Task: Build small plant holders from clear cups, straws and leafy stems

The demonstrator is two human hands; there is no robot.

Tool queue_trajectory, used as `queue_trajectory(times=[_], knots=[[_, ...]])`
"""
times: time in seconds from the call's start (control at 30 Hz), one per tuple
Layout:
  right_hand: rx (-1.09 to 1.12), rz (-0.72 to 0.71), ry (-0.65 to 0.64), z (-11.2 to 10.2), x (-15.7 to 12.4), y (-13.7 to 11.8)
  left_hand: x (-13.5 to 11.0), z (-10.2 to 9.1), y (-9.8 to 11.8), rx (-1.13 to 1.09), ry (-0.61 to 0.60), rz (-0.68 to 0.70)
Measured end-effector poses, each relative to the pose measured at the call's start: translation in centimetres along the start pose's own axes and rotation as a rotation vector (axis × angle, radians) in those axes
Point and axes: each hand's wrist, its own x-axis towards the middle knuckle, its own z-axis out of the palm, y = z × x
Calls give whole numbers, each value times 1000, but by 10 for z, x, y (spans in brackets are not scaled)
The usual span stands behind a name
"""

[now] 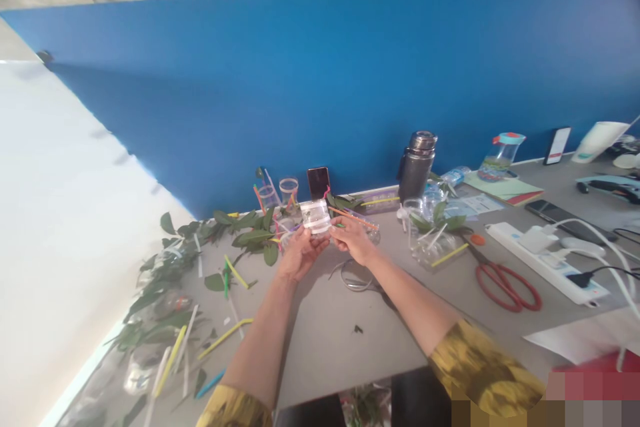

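Above the grey table (325, 333) my two hands hold a small clear plastic cup (315, 215) with water and bits of green in it. My left hand (300, 250) cups it from below and the left, fingers curled round it. My right hand (353, 237) grips its right side and pinches an orange straw (350, 217) that points away to the right. Leafy green twigs (250, 233) lie just behind and left of the cup.
Coloured straws and leaves litter the table's left side. Clear cups (280, 195), a phone (318, 182), a dark flask (417, 165), red-handled scissors (505, 280), a white power strip (550, 260) with cables, papers and a jug (500, 157) stand along the blue partition and to the right.
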Motion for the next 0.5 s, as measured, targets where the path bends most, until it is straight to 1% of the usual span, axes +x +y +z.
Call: queue_trajectory(times=[0.13, 0.23, 0.3, 0.37, 0.5], knots=[[82, 45, -64, 0, -1, -2, 1, -9, -3, -12, -40, -51], [49, 77, -104, 1, -4, -6, 1, -13, -3, 7, -77, -102], [4, 74, -118, 1, -5, -8, 1, -13, -3, 27, -87, -118], [-42, 44, -101, 0, -5, -8, 2, -11, -4, 38, -67, -125], [-113, -20, -17, 1, -4, -5, 4, -3, -6, 20, 35, -108]])
